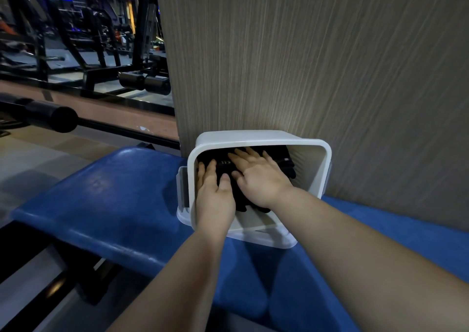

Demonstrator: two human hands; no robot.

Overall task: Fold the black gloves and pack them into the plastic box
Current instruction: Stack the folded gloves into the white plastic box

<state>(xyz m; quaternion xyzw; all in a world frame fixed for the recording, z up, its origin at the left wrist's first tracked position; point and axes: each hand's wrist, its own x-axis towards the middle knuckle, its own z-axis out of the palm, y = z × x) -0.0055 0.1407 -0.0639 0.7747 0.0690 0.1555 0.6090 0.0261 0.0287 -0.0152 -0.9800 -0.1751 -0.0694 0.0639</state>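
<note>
A white plastic box (314, 169) stands on the blue padded bench, against the wood-grain wall. Folded black gloves (285, 163) lie inside it, mostly covered by my hands. My left hand (214, 192) reaches over the near left rim and rests flat on the gloves, fingers spread. My right hand (258, 177) lies flat on the gloves beside it, fingers spread and pointing to the back of the box. Neither hand grips anything that I can see.
The white lid (264, 237) lies under the box, sticking out at the front and left. The blue bench (114, 199) stretches left and right of the box. The wood-grain wall (304, 65) rises right behind it. Gym machines (88, 52) and a barbell (45, 114) stand at the left.
</note>
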